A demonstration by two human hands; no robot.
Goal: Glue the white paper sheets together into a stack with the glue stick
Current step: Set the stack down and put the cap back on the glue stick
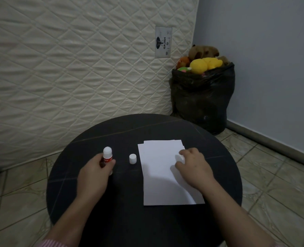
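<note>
Left hand grips uncapped glue stick upright on table. Right hand, fingers curled, rests on paper stack; pinch uncertain. Sheets light, floppy: lift by corner.

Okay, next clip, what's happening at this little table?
A person sits at a round dark table, gluing paper. The left hand grips an uncapped glue stick with a red label, held upright with its white tip showing. Its small white cap stands on the table between the stick and a loose stack of white paper sheets. The right hand rests on the stack's right edge, fingers curled at the top sheet. Whether glue is on the paper can't be told.
</note>
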